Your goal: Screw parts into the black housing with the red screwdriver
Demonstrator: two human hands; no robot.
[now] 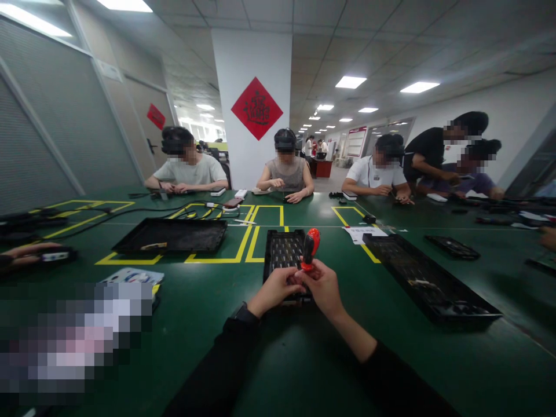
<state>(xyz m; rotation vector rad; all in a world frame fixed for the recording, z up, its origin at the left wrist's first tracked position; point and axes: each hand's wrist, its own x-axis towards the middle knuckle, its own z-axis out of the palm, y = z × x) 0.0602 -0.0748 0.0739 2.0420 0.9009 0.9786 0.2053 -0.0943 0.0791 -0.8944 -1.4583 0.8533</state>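
My right hand (324, 286) is closed around the lower part of a screwdriver (310, 249) with a red and black handle. The handle points up and leans slightly right; its shaft and tip are hidden by my fingers. Close against it, my left hand (280, 286) has its fingers pinched together, and I cannot make out what is between them. Both hands are over the near end of a black tray (284, 246) with rows of small slots or pieces in it.
On the left lies a wide black tray (169, 236); on the right, a long black tray (428, 278) beside a white paper (362, 233). Yellow tape marks the green table (208, 347). Cables (108, 217) run across the left. Several people sit opposite; another person's hand (37, 253) is at far left.
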